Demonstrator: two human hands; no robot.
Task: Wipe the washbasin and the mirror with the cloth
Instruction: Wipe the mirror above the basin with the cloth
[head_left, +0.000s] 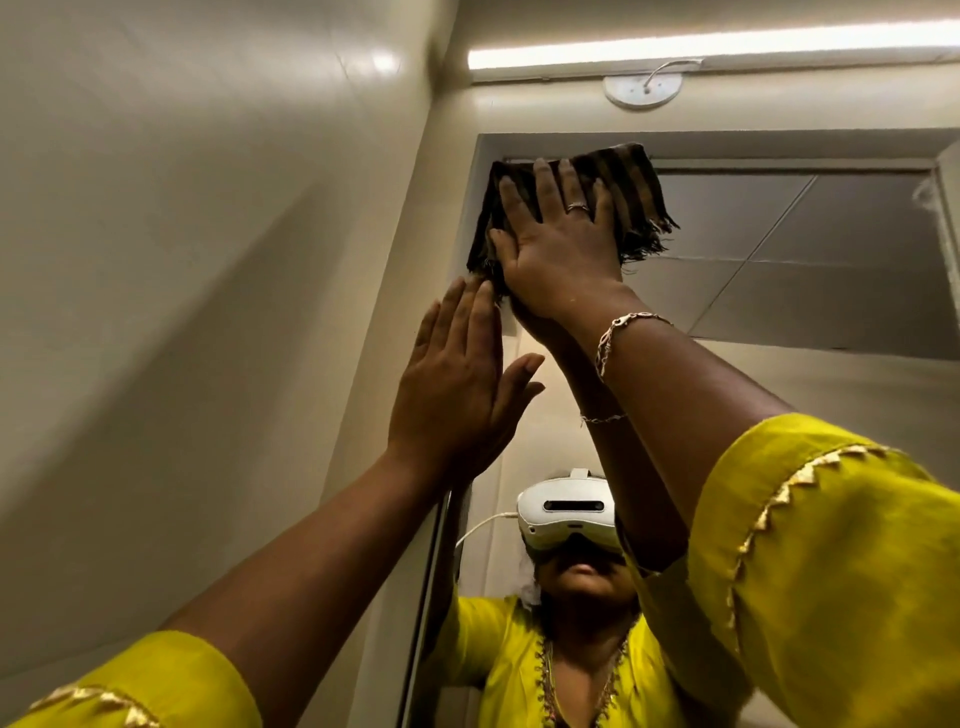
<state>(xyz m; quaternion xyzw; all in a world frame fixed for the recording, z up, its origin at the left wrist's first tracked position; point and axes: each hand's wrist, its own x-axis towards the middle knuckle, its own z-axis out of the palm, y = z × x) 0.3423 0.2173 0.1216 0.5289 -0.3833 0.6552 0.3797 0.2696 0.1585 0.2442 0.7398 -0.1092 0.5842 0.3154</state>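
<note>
Cloth (631, 171), dark striped fabric with frayed fringe, middle hiding under right hand (558, 239), fingers spreading flat, pressing it onto top left corner of rectangular glass mirror (779, 234), left hand (457, 384) lying flat, fingers together, below.

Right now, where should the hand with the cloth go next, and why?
Probably slide the right hand to the right along the top: it presses the cloth flat into the top left corner of the mirror, so most glass lies rightward and below.
</note>
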